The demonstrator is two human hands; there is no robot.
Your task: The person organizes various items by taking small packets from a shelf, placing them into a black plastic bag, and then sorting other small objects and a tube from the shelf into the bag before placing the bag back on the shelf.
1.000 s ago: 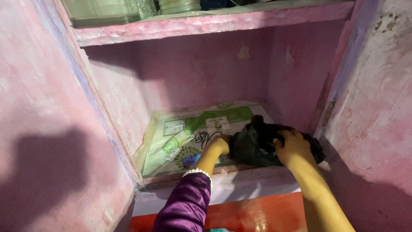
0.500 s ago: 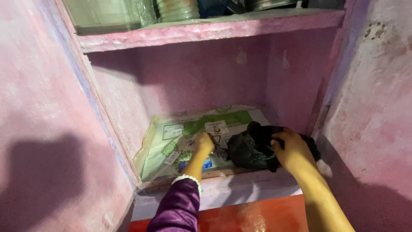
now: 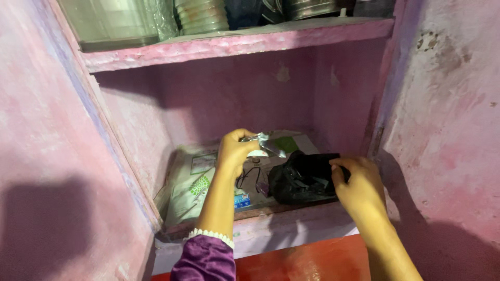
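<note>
Lifted since earlier: left hand [image 3: 235,152], now pinching small silvery wrapper [image 3: 263,141] above printed paper [image 3: 195,182]. Right hand [image 3: 359,182] gripping black bag [image 3: 302,177], just right of wrapper, nearer.

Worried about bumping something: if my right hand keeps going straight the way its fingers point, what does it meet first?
The right hand points left into the niche, fingers already at the black plastic bag, so it would likely press into the bag first, though depth is hard to judge.
</note>
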